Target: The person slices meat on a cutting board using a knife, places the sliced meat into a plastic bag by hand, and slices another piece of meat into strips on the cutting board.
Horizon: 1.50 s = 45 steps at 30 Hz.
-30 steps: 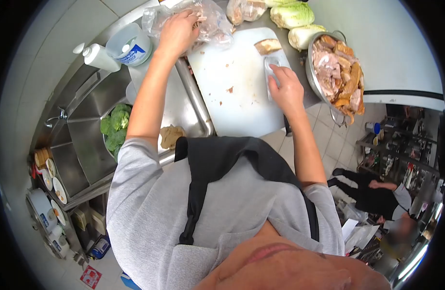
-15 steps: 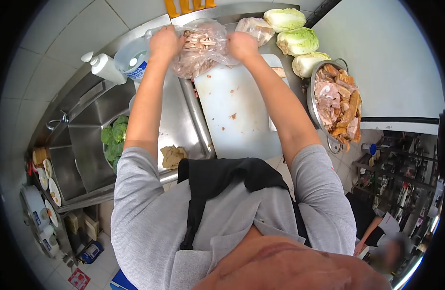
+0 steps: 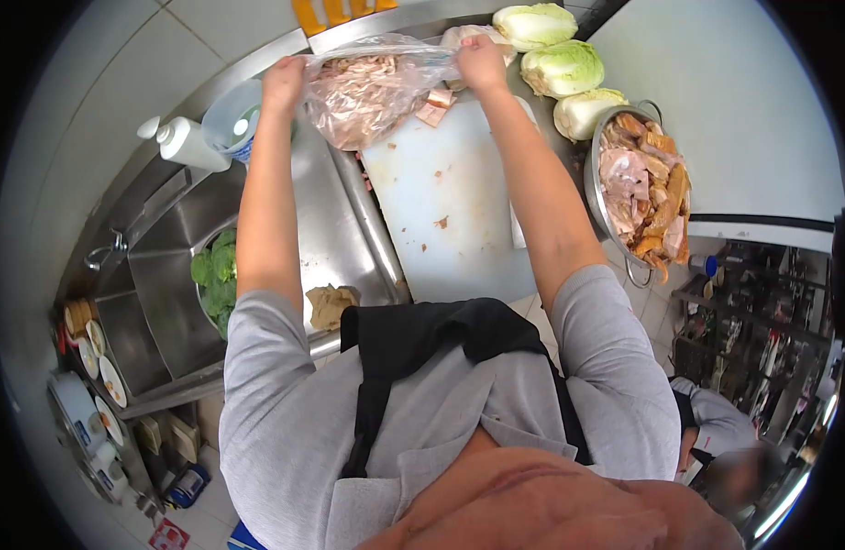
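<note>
A clear plastic bag (image 3: pixel 353 105) full of cut, pinkish meat strips is stretched between my two hands at the far end of the counter. My left hand (image 3: pixel 283 84) is closed on the bag's left edge. On the other side my right hand (image 3: pixel 482 64) grips its right edge, in front of a second wrapped bag (image 3: pixel 459 37). The mouth of the held bag is pulled wide and nearly flat. Below it lies a white cutting board (image 3: pixel 441 202) with scattered meat scraps, and a small piece of meat (image 3: pixel 434 107) rests at its far edge.
Several napa cabbages (image 3: pixel 562 69) and a metal colander (image 3: pixel 595 183) of meat pieces stand at right. To the left are a pump bottle (image 3: pixel 191 144), a plastic tub (image 3: pixel 222 119) and a sink (image 3: pixel 170 238) with broccoli (image 3: pixel 216 275). A crumpled cloth (image 3: pixel 331 305) lies nearby. Another person (image 3: pixel 716 422) is behind.
My hands have moved apart, left hand leftward and right hand up and rightward, stretching the bag's mouth. The small meat piece beside the bag has come into view. The other person has shifted.
</note>
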### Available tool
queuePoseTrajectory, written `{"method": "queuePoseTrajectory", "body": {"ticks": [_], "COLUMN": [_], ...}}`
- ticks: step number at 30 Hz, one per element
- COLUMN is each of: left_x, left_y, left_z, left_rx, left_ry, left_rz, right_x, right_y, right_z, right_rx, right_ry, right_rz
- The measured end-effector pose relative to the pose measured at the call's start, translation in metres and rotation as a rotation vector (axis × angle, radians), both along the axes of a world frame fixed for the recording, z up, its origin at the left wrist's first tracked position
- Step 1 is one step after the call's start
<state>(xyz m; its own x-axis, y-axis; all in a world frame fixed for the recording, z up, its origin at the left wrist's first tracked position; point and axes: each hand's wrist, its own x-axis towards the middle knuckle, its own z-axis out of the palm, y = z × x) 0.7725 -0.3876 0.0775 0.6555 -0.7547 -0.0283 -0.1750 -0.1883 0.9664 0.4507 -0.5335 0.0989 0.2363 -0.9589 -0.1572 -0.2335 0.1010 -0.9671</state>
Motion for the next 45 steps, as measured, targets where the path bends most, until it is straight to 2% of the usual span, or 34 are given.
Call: {"method": "queuePoseTrajectory", "body": {"ticks": [1,2,3,5,7,8,9,10,11,12,14,16,19,21,23,26,28,29,31,36,39,40,41,42,44,45], "left_x": [-0.007,-0.013,-0.022,-0.026,-0.017,-0.016,-0.028,-0.040,-0.052,-0.063,-0.096,-0.131,-0.181,-0.226,-0.260,-0.302,-0.325,-0.331,-0.341,-0.336,-0.320,-0.313,-0.305,-0.297,-0.285,-0.283], "left_y": [0.000,0.004,0.008,0.009,0.011,0.008,0.009,0.019,0.032,0.040,0.055,0.065,0.073,0.076,0.065,0.031,0.013,0.006,-0.006,-0.015,0.003,0.017,0.033,0.045,0.070,0.086], "left_z": [0.009,0.018,0.027,0.037,0.031,0.028,0.034,0.046,0.058,0.064,0.079,0.082,0.070,0.067,0.052,0.017,0.007,0.003,0.002,0.006,0.021,0.027,0.034,0.035,0.021,0.023], "left_rx": [0.002,0.006,0.004,0.085,0.171,0.160,0.150,0.025,-0.095,-0.094,-0.254,-0.280,-0.500,-0.514,-0.468,-0.330,-0.112,-0.118,0.112,0.168,0.136,0.146,0.137,0.130,0.078,-0.042], "left_ry": [0.001,-0.290,-0.580,-0.615,-0.724,-0.794,-0.797,-0.868,-0.932,-0.931,-0.912,-0.887,-0.859,-0.869,-0.840,-0.792,-1.006,-1.011,-1.065,-1.083,-1.173,-1.168,-1.139,-1.105,-1.100,-1.118], "left_rz": [-0.019,0.044,0.103,0.034,0.002,0.013,-0.021,0.039,0.103,0.080,0.022,-0.037,-0.196,-0.363,-0.548,-0.656,-0.616,-0.621,-0.691,-0.758,-0.974,-0.983,-1.109,-1.230,-1.185,-1.090], "right_x": [0.000,-0.002,-0.004,-0.007,-0.016,-0.023,-0.030,-0.040,-0.052,-0.068,-0.106,-0.151,-0.215,-0.247,-0.268,-0.278,-0.278,-0.278,-0.279,-0.282,-0.285,-0.288,-0.290,-0.294,-0.306,-0.316], "right_y": [0.013,0.027,0.044,0.071,0.111,0.124,0.133,0.142,0.153,0.164,0.187,0.214,0.246,0.272,0.298,0.324,0.330,0.333,0.332,0.319,0.324,0.328,0.333,0.338,0.348,0.354], "right_z": [0.004,0.007,0.020,0.030,0.029,0.028,0.027,0.027,0.030,0.027,0.021,0.019,0.014,0.010,0.009,0.007,0.003,0.001,-0.010,-0.018,-0.013,-0.002,0.002,0.001,-0.005,-0.025], "right_rx": [-0.452,-0.898,-1.065,-1.281,-1.184,-1.164,-1.214,-1.261,-1.207,-1.191,-1.028,-0.960,-0.920,-0.873,-0.640,-0.472,-0.420,-0.367,-0.357,-0.296,-0.263,-0.122,0.021,0.034,0.165,0.192], "right_ry": [0.181,0.375,0.341,0.248,0.801,0.816,0.650,0.484,0.453,0.464,0.398,0.507,0.625,0.690,0.799,0.869,0.914,0.962,0.961,0.887,0.867,0.819,0.768,0.765,0.587,0.442], "right_rz": [-0.105,-0.209,-0.203,0.167,0.450,0.424,0.288,0.155,0.148,0.134,0.181,0.132,0.008,-0.038,-0.110,-0.081,-0.063,-0.034,-0.047,-0.038,-0.012,0.007,0.028,0.037,0.018,0.022]}}
